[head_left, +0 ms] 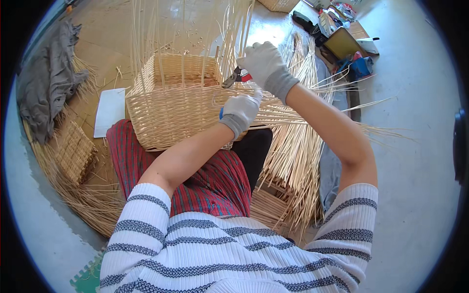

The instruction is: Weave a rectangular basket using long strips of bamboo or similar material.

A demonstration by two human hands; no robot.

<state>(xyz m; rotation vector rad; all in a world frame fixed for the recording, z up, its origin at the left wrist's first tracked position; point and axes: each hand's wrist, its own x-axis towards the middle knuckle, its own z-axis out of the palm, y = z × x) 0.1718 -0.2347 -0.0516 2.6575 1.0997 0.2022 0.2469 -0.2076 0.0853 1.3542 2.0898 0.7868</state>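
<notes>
A rectangular wicker basket (171,115) rests on my lap, with long upright stakes rising from its rim. My right hand (264,63), in a white glove with a grey cuff, is closed on red-handled pruning shears (237,77). Their dark blades point left, just above the basket's right end. Below them, my left hand (243,108), gloved the same way, is closed at the basket's right corner around loose wicker strands (281,115) that trail out to the right. A small blue piece shows beside its palm; what it is I cannot make out.
Bundles of pale wicker rods (298,156) lie to the right. A grey cloth (49,78), a woven panel (73,151) and a white sheet (110,111) lie on the left. Farther right stands a pile of containers and tools (344,46). Cut scraps dot the floor beyond the basket.
</notes>
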